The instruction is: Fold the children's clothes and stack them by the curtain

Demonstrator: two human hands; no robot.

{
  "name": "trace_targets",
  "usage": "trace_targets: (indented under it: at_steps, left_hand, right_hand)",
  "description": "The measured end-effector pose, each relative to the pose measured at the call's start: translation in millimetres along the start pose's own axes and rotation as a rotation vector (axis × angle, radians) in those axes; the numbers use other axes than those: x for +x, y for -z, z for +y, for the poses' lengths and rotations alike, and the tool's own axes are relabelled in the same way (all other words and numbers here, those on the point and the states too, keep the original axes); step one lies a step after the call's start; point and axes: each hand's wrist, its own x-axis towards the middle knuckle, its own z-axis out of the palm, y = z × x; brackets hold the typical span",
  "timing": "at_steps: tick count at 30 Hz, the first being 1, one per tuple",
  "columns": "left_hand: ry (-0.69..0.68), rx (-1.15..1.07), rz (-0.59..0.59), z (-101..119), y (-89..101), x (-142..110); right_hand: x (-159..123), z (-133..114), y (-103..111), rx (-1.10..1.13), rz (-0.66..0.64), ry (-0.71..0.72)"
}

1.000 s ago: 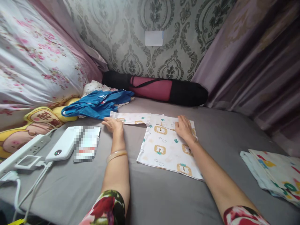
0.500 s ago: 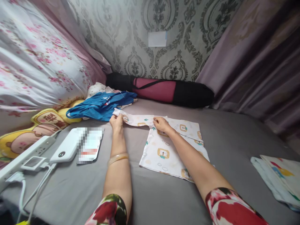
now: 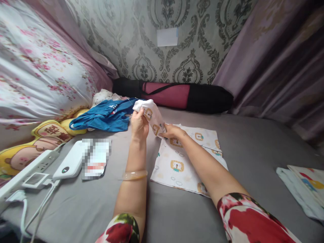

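Note:
A white child's top (image 3: 164,168) with a lion-face print lies flat on the grey bed sheet (image 3: 167,216), its body partly under my right forearm. My left hand (image 3: 139,125) grips the cuff end of its sleeve (image 3: 153,116), raised off the bed and bent. At the shoulder end of that sleeve, my right hand (image 3: 172,131) is closed on the fabric; its fingertips are partly hidden by the cloth. Just behind my left hand lies a crumpled blue garment (image 3: 106,114).
A black and maroon long bag (image 3: 167,96) lies along the wall. To the left are a phone (image 3: 95,162), a white power bank (image 3: 71,160), a power strip (image 3: 32,168) with cables and a yellow plush (image 3: 25,155). Folded clothes (image 3: 301,192) lie at right.
My left hand has lifted the sleeve's cuff end up and to the right, so the sleeve now bends upward instead of stretching out to the left. My right hand stays at the shoulder.

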Motion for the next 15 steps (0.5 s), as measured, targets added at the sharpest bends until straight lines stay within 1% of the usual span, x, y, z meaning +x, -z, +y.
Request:
trace_targets:
  at_steps: [2, 4, 6, 8, 10, 11, 13, 15]
  left_hand:
    - [-0.001, 0.055, -0.046, -7, -13.0, -7]
    - [0.026, 0.088, -0.075, -15, -22.0, -12]
    - [0.058, 0.084, -0.084, -21, -26.5, -15]
    - [0.078, 0.064, -0.082, -26, -27.4, -16]
    - [0.071, 0.059, -0.077, -30, -26.9, -14]
    - [0.060, 0.067, -0.075, -31, -27.0, -14]
    - [0.041, 0.093, -0.076, -36, -29.4, -16]
    - [0.039, 0.133, -0.093, -41, -35.4, -23]
  right_hand:
    - [-1, -8, -4, -0.027, 0.054, -0.049]
    - [0, -11, -8, -0.026, 0.087, -0.076]
    - [2, -8, -10, 0.016, 0.120, -0.051]
    - [3, 1, -11, 0.128, 0.154, 0.022]
    - [-2, 12, -11, 0.340, 0.201, 0.048]
    - [-7, 18, -11, 0.493, 0.222, 0.023]
    - [-21, 28, -9, 0.865, 0.229, -0.080]
    - [-40, 37, -6, 1.253, 0.181, -0.172]
